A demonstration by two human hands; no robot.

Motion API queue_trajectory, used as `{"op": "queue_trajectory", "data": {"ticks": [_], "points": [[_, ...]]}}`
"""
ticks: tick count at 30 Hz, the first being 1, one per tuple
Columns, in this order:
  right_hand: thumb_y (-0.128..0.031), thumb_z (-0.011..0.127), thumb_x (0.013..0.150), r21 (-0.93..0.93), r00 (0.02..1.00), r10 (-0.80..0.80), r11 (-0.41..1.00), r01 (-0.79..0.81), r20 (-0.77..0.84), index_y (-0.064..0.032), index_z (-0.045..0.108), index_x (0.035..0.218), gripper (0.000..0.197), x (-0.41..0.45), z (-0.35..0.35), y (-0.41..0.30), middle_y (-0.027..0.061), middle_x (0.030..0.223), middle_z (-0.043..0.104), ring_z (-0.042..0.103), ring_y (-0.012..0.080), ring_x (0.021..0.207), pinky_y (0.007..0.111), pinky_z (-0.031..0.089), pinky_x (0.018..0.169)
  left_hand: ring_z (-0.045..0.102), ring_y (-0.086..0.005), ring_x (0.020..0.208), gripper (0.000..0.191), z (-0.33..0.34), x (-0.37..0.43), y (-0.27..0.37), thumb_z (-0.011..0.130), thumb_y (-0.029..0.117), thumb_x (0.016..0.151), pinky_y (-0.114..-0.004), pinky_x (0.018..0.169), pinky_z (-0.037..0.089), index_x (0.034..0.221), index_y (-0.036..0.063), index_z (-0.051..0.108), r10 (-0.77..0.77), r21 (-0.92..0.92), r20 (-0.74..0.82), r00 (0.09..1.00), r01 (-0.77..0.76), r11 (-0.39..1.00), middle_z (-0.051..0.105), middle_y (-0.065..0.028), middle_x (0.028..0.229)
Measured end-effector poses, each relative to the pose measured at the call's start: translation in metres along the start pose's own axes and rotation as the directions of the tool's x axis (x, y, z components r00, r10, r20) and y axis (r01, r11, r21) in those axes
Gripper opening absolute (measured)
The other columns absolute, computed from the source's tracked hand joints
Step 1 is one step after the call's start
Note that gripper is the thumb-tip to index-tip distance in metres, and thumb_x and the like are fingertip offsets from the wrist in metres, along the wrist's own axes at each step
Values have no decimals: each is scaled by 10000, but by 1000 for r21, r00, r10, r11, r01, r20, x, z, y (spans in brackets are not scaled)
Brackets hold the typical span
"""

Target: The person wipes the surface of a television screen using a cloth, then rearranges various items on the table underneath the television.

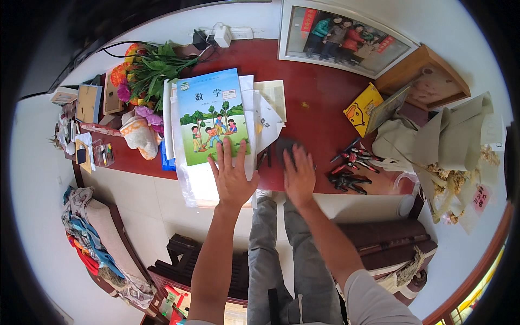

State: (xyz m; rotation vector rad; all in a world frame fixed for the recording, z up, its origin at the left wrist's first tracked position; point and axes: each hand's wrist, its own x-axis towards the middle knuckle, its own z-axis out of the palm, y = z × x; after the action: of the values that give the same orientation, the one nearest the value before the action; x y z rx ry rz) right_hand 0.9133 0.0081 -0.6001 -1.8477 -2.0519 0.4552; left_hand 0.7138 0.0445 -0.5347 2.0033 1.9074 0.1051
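Note:
Fingers spread, my left hand (232, 174) rests flat on the lower part of a mathematics textbook (213, 97) with an illustrated cover. Beneath the book lies a stack of papers (199, 183), which overhangs the front edge of the red table (317, 97). To the right of the stack, my right hand (300, 174) holds a dark, cloth-like object (287, 149) against the tabletop. That object is blurred and partly hidden by my fingers. Dark pens (264, 159) lie between my hands. Loose white sheets (266, 122) stick out from under the book.
Toy action figures (351, 170), a yellow packet (363, 109) and a wrapped dried bouquet (443, 162) are on the right. A framed photo (345, 40) leans at the back. Flowers (158, 65), a patterned cloth (140, 134) and a clear pen box (105, 154) are on the left.

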Motion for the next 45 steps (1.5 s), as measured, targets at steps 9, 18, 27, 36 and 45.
{"op": "queue_trajectory", "data": {"ticks": [9, 18, 27, 36, 45], "points": [[-57, 650, 842, -8, 978, 187, 982, -187, 92, -90, 580, 1417, 580, -103, -14, -4, 193, 1539, 455, 439, 394, 1421, 563, 347, 1174, 193, -465, 1534, 939, -2, 3, 5, 787, 272, 733, -702, 1180, 171, 1581, 187, 392, 2, 21, 36, 999, -3, 1000, 228, -252, 1654], [5, 653, 800, 201, 986, 58, 975, -90, 157, -67, 544, 1433, 646, -78, 8, -55, 200, 1543, 451, 432, 408, 1428, 526, 346, 1191, 224, -462, 1523, 945, 1, 4, 8, 788, 254, 716, -687, 1186, 188, 1575, 187, 401, 41, 77, 25, 999, -42, 996, 248, -248, 1647], [-52, 579, 964, 44, 903, 425, 903, -428, 63, 25, 430, 1493, 555, -76, -5, -9, 282, 1586, 340, 334, 453, 1474, 542, 290, 1215, 243, -468, 1513, 901, 6, 3, 7, 771, 277, 732, -690, 1178, 191, 1558, 173, 424, 32, 92, -19, 999, -30, 995, 277, -241, 1635], [-190, 577, 993, 80, 850, 511, 860, -504, -127, 30, 350, 1532, 624, 139, 7, 54, 319, 1612, 249, 271, 479, 1491, 558, 245, 1222, 240, -476, 1510, 898, 3, 3, 7, 790, 295, 727, -693, 1177, 191, 1544, 163, 441, 39, 62, -6, 999, -39, 997, 273, -246, 1634], [-245, 604, 954, 15, 842, 533, 845, -534, -79, 5, 254, 1581, 761, 166, 4, 82, 334, 1636, 164, 195, 485, 1522, 566, 238, 1222, 251, -470, 1505, 901, 2, 0, 4, 803, 284, 716, -696, 1175, 201, 1535, 165, 449, 81, 49, -31, 996, -80, 996, 275, -244, 1633]]}}
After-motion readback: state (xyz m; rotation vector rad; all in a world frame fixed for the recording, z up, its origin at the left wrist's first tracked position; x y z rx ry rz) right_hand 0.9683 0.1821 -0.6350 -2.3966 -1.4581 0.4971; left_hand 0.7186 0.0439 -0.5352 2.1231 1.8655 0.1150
